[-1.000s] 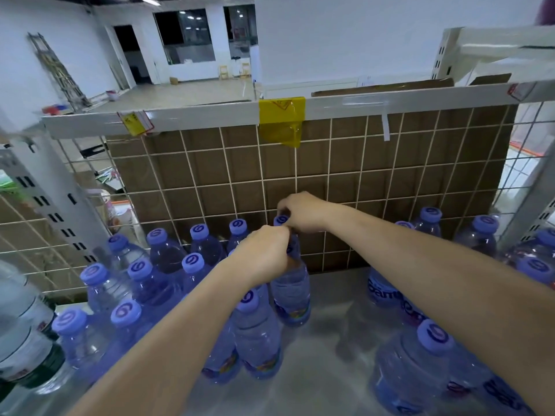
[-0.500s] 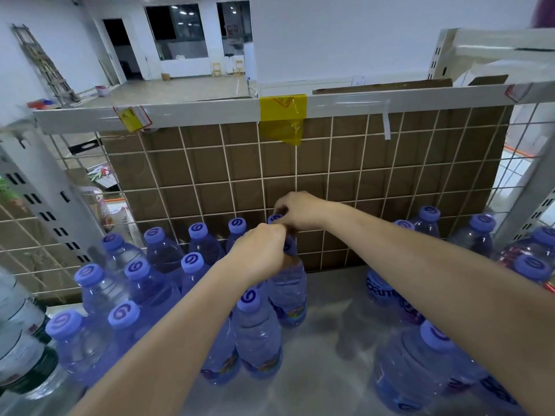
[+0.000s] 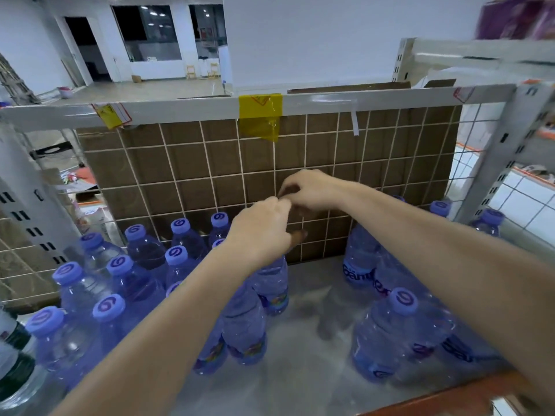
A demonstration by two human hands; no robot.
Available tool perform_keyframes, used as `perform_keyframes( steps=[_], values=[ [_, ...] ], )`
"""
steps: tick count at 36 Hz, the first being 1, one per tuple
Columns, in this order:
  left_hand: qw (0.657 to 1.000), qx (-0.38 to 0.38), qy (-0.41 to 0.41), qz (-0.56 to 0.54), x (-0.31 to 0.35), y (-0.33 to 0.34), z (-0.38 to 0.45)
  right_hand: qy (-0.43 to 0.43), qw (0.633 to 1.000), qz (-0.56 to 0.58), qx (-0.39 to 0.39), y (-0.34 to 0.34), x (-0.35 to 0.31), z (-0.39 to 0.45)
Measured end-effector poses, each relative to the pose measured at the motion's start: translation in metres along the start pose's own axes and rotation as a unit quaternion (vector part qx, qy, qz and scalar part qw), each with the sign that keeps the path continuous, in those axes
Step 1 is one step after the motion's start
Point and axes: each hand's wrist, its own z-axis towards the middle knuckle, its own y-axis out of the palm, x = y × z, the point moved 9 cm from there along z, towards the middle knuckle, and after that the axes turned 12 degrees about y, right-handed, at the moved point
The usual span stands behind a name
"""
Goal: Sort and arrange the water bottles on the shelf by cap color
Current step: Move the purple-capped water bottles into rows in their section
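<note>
Clear water bottles with purple caps stand on the grey shelf. A tight group fills the left side and a looser group stands on the right. Between them, one bottle stands near the back with two more in front of it. My left hand curls over that bottle's neck and hides its cap. My right hand hovers just above and behind, fingers curled, fingertips touching the left hand's knuckles. I cannot see whether it holds anything.
A white wire grid backed by brown cardboard closes the rear, with yellow tape on the top rail. Darker bottles with green labels sit at the far left. Perforated uprights flank the shelf. An orange front edge shows at bottom right.
My right hand has lifted off the bottle's cap and sits higher. My left hand has slid up over the neck, so the cap is now hidden. The camera has moved closer.
</note>
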Motion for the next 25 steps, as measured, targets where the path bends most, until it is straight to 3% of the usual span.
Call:
perform_keyframes(
  steps=[12,19,25],
  values=[
    [0.965,-0.108,0.108,-0.214,0.105,0.043,-0.015,0.101,0.991,-0.061,0.065,-0.02,0.074,-0.051],
    [0.962,-0.147,0.179,-0.141,0.149,0.064,-0.021,0.143,0.98,-0.085,0.11,-0.026,0.104,-0.071],
    [0.963,-0.153,0.185,-0.121,0.149,0.067,-0.018,0.154,0.969,-0.122,0.148,-0.034,0.116,-0.074]
  ],
)
